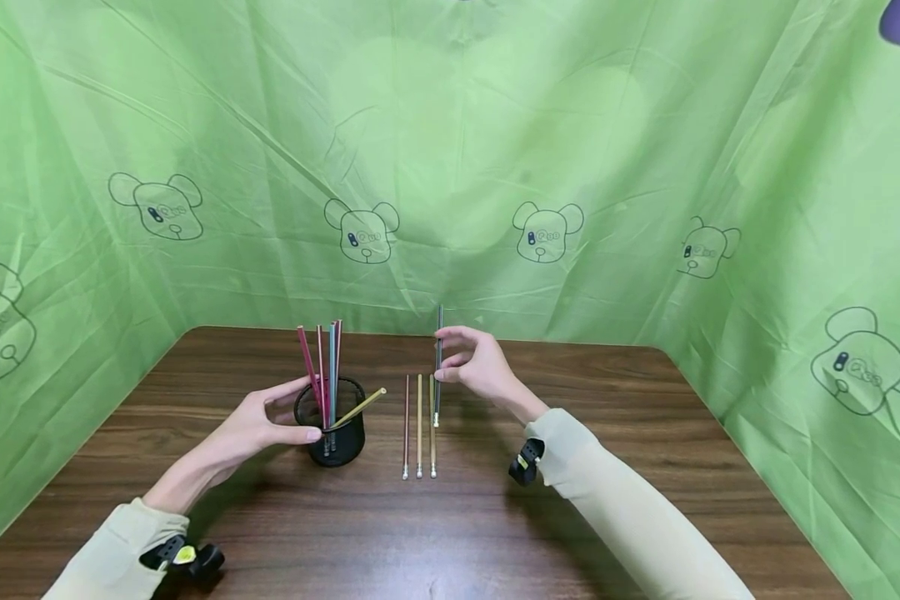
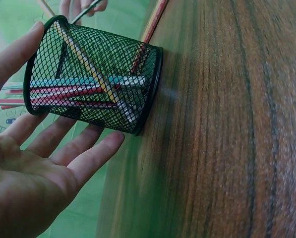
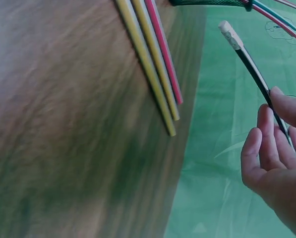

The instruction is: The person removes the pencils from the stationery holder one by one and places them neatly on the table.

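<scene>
So from here I've got my right hand (image 1: pixel 483 367) in a closed pinch on the dark pencil (image 1: pixel 438 354), at one o'clock of three lined-up pencils (image 1: pixel 419 425), left hand (image 1: pixel 246 429) half-wrapped round the mesh cup (image 1: pixel 351 446) at their nine o'clock, probably so it won't tip.

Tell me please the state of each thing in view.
Mesh cup, upright on the table.
Cup's yellow pencil, tilted, sticking out.
Blue pencil, standing in cup.
Pink pencils, standing in cup.
Dark pencil, raised, eraser end down.
Three loose pencils, lying side by side.
Left hand, holding cup.
Right hand, pinching dark pencil.
Green backdrop, creased.
</scene>
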`<state>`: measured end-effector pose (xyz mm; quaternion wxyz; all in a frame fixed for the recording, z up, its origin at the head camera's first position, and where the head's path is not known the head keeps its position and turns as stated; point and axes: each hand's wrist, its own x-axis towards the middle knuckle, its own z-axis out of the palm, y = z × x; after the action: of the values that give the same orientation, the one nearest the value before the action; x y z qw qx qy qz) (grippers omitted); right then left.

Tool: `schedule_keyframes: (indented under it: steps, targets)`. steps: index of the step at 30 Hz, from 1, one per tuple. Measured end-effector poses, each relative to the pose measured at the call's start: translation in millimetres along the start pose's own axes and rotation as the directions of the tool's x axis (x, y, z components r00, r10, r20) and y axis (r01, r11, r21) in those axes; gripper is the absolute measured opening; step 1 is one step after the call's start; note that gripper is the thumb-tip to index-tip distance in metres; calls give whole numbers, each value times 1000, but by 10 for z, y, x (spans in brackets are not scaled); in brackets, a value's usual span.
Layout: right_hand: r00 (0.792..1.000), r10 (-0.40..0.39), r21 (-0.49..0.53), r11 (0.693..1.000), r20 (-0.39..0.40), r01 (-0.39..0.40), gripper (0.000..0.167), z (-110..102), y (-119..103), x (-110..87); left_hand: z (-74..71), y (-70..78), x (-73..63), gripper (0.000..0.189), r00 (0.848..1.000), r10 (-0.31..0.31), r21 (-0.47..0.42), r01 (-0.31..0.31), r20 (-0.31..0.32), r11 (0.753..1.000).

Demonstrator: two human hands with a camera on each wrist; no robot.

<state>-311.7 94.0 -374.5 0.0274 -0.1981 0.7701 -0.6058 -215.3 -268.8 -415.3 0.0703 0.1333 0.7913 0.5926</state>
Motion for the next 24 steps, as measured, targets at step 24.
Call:
schedule_keyframes:
  steps: [24]
  targets:
    - [977,189,-47,981,93,-186,62,10,389,-254,-4,20,-6,89,1000,-8,31,8,0,999]
